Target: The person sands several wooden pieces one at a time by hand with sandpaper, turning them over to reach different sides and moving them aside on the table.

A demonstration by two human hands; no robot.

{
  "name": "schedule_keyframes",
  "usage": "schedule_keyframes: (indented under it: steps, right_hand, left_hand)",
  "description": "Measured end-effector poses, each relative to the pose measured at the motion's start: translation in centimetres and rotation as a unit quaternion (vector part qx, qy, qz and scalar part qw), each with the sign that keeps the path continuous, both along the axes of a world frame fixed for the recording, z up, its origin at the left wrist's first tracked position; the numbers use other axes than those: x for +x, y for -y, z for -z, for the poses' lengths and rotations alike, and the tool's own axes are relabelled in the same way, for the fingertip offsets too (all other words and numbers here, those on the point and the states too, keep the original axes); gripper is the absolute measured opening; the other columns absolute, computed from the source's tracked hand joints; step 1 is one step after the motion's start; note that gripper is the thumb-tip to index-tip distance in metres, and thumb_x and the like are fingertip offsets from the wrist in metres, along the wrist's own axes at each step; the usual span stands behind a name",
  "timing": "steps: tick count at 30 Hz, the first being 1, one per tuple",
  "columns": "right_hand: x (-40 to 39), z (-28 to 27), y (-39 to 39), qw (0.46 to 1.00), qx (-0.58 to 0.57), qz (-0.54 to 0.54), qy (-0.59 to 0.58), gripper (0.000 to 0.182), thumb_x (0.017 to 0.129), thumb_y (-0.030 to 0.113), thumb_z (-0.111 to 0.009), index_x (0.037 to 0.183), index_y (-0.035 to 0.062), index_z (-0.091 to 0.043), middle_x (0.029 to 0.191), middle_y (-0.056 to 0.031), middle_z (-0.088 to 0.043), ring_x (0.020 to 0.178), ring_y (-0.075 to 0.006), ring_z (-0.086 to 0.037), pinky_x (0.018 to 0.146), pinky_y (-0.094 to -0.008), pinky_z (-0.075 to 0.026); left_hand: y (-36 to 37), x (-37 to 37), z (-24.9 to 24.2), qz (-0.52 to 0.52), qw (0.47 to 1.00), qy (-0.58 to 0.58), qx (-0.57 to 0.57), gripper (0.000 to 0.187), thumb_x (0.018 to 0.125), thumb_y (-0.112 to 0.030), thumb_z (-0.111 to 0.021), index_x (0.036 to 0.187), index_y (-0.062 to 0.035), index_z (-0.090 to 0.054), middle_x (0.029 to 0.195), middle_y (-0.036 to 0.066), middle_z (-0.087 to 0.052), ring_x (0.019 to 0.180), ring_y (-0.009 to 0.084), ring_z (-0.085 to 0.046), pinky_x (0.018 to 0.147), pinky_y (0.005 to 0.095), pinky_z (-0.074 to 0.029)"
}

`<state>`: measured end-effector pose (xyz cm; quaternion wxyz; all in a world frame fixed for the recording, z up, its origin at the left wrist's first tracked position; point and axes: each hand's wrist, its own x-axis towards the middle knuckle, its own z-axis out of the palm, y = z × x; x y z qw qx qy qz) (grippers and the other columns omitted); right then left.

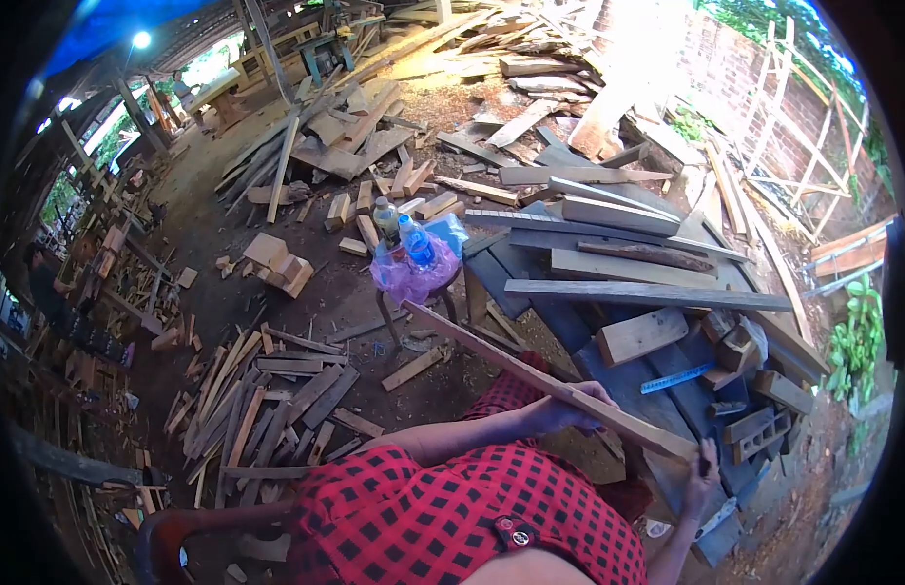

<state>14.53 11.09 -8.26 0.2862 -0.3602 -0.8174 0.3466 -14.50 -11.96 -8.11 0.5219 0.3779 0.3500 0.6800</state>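
Observation:
A long, narrow wooden strip (511, 362) runs slantwise in front of my body, from near the stool to the bench. My left hand (567, 411) grips it around the middle, with the fingers partly hidden behind the wood. At its near end, my right hand (704, 476) holds it between thumb and fingers. Just past the strip is a dark workbench (608, 366) bearing several planks, a pale wooden block (643, 335) and a blue ruler (676, 378). Smaller wood blocks (761, 430) sit at its right side.
A stool covered with a pink plastic bag (405, 278) holds bottles (386, 219). Offcuts (287, 400) lie heaped on the ground at left, and more boards (350, 136) are piled farther back. A brick wall (735, 88) stands at the upper right.

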Motion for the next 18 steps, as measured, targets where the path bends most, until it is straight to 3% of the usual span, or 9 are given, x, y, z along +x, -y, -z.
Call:
schedule_keyframes:
  steps: [4,5,8,10,12,13,15,18]
  right_hand:
    - [3.9,2.2,-4.5,0.984,-0.106,0.14,-0.044,0.036,0.092,0.014,-0.057,0.123,-0.0036,-0.056,0.132,-0.0167,-0.053,0.121,-0.0252,-0.05,0.104,-0.035,-0.035]
    - [3.9,2.3,-4.6,0.983,-0.072,0.168,0.026,0.036,0.093,0.015,-0.055,0.123,-0.0048,-0.056,0.128,-0.0166,-0.057,0.119,-0.0249,-0.052,0.103,-0.0341,-0.035]
    - [2.0,3.3,-3.8,0.983,-0.027,0.18,0.013,0.034,0.093,0.014,-0.056,0.121,-0.0053,-0.057,0.123,-0.017,-0.059,0.116,-0.0263,-0.054,0.103,-0.0347,-0.036]
    - [-1.3,2.5,-0.9,0.996,-0.01,0.072,-0.056,0.031,0.09,0.01,-0.058,0.119,0.0002,-0.06,0.122,-0.0175,-0.06,0.117,-0.0278,-0.054,0.104,-0.036,-0.036]
    - [-7.3,-3.3,6.4,0.998,0.034,-0.038,-0.046,0.03,0.088,0.009,-0.06,0.118,0.0045,-0.063,0.124,-0.0173,-0.059,0.119,-0.0288,-0.053,0.104,-0.0377,-0.036]
    - [-9.9,-6.6,10.1,0.995,0.046,-0.084,-0.033,0.031,0.086,0.009,-0.061,0.117,0.0063,-0.064,0.125,-0.0174,-0.058,0.12,-0.03,-0.052,0.105,-0.0389,-0.036]
    - [-12.1,-8.2,13.2,0.966,0.17,-0.193,0.004,0.034,0.082,0.01,-0.063,0.115,0.0071,-0.065,0.127,-0.018,-0.057,0.123,-0.034,-0.05,0.106,-0.0418,-0.034]
    - [-11.2,-7.3,12.0,0.959,0.162,-0.231,0.007,0.037,0.08,0.011,-0.063,0.117,0.0074,-0.064,0.128,-0.0188,-0.056,0.124,-0.0365,-0.048,0.107,-0.0429,-0.032]
  left_hand:
    - [0.0,0.3,-0.1,0.005,1.0,0.016,0.026,0.025,0.09,-0.013,-0.063,0.109,-0.0037,-0.05,0.117,0.012,-0.058,0.098,0.0153,-0.061,0.075,0.0272,-0.053]
    - [0.0,0.2,0.1,0.004,0.999,0.017,0.027,0.024,0.09,-0.012,-0.063,0.11,-0.0038,-0.05,0.117,0.012,-0.058,0.098,0.0152,-0.061,0.075,0.0272,-0.052]
    - [0.0,0.3,0.4,0.008,0.999,0.015,0.044,0.024,0.09,-0.011,-0.062,0.11,-0.004,-0.05,0.117,0.012,-0.058,0.098,0.0148,-0.061,0.075,0.027,-0.052]
    - [0.2,0.5,0.3,0.015,0.998,0.013,0.056,0.024,0.09,-0.01,-0.062,0.111,-0.0042,-0.051,0.117,0.012,-0.058,0.097,0.0147,-0.061,0.075,0.0268,-0.052]
    - [0.3,1.0,-0.5,-0.024,0.999,-0.002,0.024,0.024,0.088,-0.011,-0.064,0.109,-0.006,-0.052,0.1,0.003,-0.061,0.088,0.0083,-0.061,0.069,0.0228,-0.052]
    - [0.3,1.0,-0.2,-0.022,0.999,-0.004,0.024,0.024,0.088,-0.011,-0.064,0.109,-0.006,-0.052,0.1,0.003,-0.061,0.088,0.0083,-0.061,0.069,0.0228,-0.052]
    - [0.3,1.1,0.6,-0.034,0.997,-0.067,0.012,0.027,0.089,-0.007,-0.063,0.114,-0.0045,-0.052,0.113,0.007,-0.059,0.097,0.0101,-0.059,0.076,0.0261,-0.051]
    - [1.0,1.2,0.2,-0.027,0.996,-0.091,-0.007,0.027,0.088,-0.005,-0.064,0.113,-0.0045,-0.053,0.113,0.005,-0.059,0.1,0.0093,-0.057,0.081,0.0273,-0.05]
